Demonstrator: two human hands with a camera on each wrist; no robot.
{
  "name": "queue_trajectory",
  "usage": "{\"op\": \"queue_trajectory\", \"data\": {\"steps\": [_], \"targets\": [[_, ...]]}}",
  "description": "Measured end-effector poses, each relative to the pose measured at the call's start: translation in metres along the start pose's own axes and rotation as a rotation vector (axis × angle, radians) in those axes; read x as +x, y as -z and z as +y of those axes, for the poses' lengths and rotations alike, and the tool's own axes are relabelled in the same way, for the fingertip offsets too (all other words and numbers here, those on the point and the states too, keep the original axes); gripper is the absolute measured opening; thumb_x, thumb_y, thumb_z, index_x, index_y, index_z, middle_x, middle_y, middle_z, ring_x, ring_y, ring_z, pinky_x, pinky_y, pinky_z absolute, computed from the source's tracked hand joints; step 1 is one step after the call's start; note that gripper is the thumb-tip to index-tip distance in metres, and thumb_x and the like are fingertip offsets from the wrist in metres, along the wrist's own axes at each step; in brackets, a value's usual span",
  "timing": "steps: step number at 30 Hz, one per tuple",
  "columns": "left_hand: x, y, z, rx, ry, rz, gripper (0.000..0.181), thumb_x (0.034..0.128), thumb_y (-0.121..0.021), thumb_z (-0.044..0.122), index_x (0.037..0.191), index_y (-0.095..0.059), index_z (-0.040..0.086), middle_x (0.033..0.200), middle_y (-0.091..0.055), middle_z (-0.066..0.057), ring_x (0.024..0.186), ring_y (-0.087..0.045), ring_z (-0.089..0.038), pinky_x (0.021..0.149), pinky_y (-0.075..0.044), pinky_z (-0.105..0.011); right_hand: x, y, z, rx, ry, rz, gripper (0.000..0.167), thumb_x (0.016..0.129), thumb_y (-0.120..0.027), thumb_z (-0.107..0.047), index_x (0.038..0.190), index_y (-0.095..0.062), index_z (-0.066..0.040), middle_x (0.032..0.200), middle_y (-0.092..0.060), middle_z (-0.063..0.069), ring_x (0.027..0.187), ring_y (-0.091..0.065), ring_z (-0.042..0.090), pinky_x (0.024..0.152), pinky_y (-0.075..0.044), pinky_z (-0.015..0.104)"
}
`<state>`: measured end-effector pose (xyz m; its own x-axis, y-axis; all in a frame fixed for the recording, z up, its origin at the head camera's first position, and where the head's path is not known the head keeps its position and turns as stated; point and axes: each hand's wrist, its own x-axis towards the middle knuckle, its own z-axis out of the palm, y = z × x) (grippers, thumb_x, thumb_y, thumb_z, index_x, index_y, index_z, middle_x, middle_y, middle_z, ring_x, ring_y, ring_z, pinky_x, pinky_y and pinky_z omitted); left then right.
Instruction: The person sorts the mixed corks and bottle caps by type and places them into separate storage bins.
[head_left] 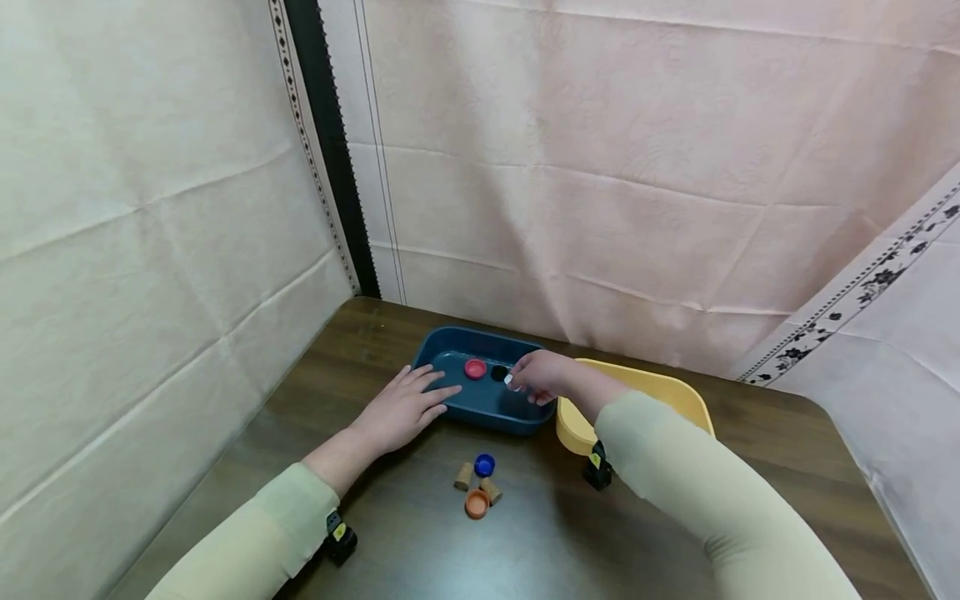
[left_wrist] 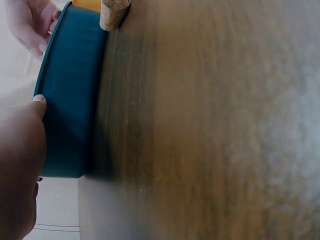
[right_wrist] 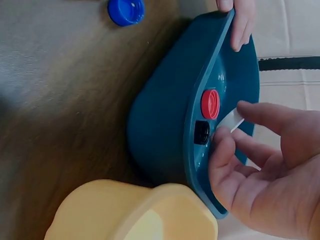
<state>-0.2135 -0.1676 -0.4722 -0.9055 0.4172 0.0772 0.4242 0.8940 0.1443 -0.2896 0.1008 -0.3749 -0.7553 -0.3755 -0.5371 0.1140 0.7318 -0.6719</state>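
Note:
A dark teal plastic tray (head_left: 487, 419) stands at the back of the table. In it lie a red bottle cap (right_wrist: 210, 104) and a black bottle cap (right_wrist: 202, 132), side by side. Over the tray's right part, my right hand (head_left: 542, 374) pinches a small white cap (right_wrist: 231, 120) between thumb and fingers; part of it is hidden. My left hand (head_left: 405, 408) rests on the tray's left rim with its fingers spread and fairly straight. In front of the tray are a blue bottle cap (head_left: 484, 465), an orange cap (head_left: 477, 503) and two corks (head_left: 463, 476).
A yellow bin (head_left: 678, 393) stands right of the tray, close beside it, partly under my right forearm. Its inside is mostly hidden in the head view. Cloth curtains (head_left: 615, 192) hang behind the brown wooden table (head_left: 390, 517) and along both sides.

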Motion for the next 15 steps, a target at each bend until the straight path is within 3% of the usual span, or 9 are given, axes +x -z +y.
{"op": "queue_trajectory", "data": {"steps": [8, 15], "targets": [[-0.001, 0.002, 0.001, -0.015, 0.001, -0.012, 0.048, 0.1039, -0.039, 0.053, 0.15, -0.041, 0.041, 0.157, -0.038, 0.0, 0.149, -0.023, -0.026, 0.121, -0.011, -0.052, 0.03, -0.005, 0.001, -0.235, -0.07, 0.131, 0.023, 0.098, -0.064, -0.019, 0.116, -0.065, -0.005, 0.102, -0.062, 0.01, 0.072, -0.06, 0.02, 0.067, -0.059, 0.029], [0.001, 0.003, 0.002, -0.016, -0.002, -0.008, 0.047, 0.1039, -0.039, 0.053, 0.15, -0.042, 0.042, 0.157, -0.039, -0.001, 0.149, -0.023, -0.026, 0.121, -0.012, -0.052, 0.06, -0.011, 0.0, -0.455, -0.183, 0.192, 0.018, 0.099, -0.062, -0.02, 0.093, -0.066, -0.004, 0.08, -0.064, 0.011, 0.058, -0.064, 0.02, 0.057, -0.057, 0.028]]}}
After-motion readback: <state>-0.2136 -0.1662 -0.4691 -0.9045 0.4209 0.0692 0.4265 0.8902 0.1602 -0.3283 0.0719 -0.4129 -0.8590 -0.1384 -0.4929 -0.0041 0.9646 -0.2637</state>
